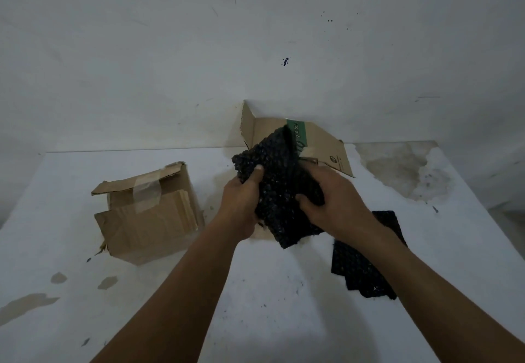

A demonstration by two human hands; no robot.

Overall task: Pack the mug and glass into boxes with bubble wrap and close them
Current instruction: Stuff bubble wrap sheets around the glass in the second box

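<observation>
Both hands grip a bundle of black bubble wrap [279, 183] held above the white table, in front of an open cardboard box [318, 141] with a green printed flap at the back centre. My left hand [241, 203] clamps the bundle's left side, thumb on top. My right hand [332, 195] holds its right side. Whatever is inside the wrap is hidden; no mug or glass shows. A second cardboard box [150, 215], with clear tape on its folded flaps, sits at the left.
Another sheet of black bubble wrap [366, 266] lies flat on the table [270, 306] under my right forearm. A white wall rises right behind the table. Brown stains mark the table's far right and near left.
</observation>
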